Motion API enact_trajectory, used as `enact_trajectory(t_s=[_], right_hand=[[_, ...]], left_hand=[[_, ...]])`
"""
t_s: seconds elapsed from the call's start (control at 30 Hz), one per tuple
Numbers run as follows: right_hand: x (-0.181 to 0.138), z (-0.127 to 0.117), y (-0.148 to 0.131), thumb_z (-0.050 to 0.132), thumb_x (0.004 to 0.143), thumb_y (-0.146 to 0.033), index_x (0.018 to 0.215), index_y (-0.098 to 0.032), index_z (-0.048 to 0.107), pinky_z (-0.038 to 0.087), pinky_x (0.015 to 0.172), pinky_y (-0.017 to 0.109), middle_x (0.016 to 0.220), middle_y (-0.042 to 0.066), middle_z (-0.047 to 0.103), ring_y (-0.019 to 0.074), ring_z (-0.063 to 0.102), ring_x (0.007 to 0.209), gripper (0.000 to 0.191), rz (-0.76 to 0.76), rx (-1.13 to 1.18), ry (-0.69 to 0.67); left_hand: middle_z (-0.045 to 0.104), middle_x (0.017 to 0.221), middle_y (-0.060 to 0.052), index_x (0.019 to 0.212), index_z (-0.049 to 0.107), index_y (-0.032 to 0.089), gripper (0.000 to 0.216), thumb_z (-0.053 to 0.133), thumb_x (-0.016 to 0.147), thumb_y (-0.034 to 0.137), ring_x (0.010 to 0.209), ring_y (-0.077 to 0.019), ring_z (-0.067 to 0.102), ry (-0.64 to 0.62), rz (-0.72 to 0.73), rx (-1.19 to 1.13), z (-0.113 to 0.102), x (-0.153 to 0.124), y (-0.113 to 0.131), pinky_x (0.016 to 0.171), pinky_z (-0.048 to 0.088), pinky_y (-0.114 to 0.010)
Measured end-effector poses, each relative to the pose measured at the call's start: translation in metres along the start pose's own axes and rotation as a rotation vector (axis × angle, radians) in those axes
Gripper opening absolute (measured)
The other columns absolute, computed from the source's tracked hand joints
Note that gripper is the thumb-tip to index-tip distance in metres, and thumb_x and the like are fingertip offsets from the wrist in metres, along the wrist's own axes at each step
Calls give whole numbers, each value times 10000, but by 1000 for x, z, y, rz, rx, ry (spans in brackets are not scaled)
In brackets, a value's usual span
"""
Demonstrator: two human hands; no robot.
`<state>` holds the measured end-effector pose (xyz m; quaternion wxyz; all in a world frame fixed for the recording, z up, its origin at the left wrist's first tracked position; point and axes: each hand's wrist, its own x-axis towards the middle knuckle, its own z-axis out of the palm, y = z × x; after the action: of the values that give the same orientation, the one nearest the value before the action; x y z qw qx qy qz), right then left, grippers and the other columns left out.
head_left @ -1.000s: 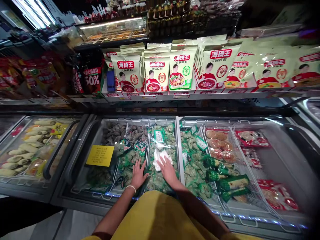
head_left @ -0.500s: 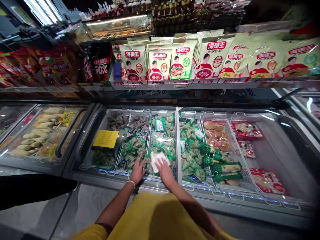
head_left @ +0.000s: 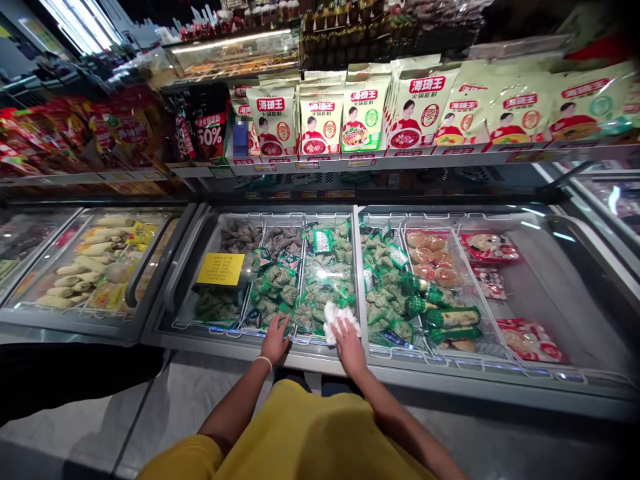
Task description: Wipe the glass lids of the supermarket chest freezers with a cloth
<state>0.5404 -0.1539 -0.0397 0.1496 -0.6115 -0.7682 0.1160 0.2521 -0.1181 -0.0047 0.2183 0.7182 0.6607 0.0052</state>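
Touching one white cloth [head_left: 332, 315]: fingers [head_left: 344, 328] of one right hand [head_left: 352, 351].

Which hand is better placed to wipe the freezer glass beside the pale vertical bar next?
The right hand, I'd say: it already has the white cloth under it, just beside the bar. The left hand shows no cloth and is farther from the bar.

Person's arms, two, both reaching forward and angled inward as I see them. Left arm [head_left: 231, 413]: bare forearm. Left hand [head_left: 275, 341]: empty, palm down, fingers apart, tips slanting inward. Right arm [head_left: 400, 423]: bare forearm. Right hand [head_left: 351, 352]: palm down, fingers extended, tips also slanting inward. Hands: well apart.
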Motion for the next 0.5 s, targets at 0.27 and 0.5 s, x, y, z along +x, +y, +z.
enact_trajectory(t_s=[0.27, 0.5], right_hand=[[-9, 21, -34, 444, 843, -34, 1420, -368, 504, 322, 1157, 492, 1542, -6, 419, 235, 285, 1463, 670, -156, 44, -106], [41, 46, -78, 413, 816, -41, 1468, -290, 458, 308, 1145, 545, 1561, 62, 387, 292, 250, 1474, 700, 250, -32, 122]], left_hand=[[343, 1562, -57, 1457, 430, 272, 659, 528, 812, 183, 1449, -255, 283, -73, 180, 55, -25, 8, -28, 1179, 271, -408], [285, 1594, -67, 1462, 439, 251, 670, 565, 805, 218, 1478, -286, 215, -61, 60, 26, -53, 18, -88, 1203, 214, -417]])
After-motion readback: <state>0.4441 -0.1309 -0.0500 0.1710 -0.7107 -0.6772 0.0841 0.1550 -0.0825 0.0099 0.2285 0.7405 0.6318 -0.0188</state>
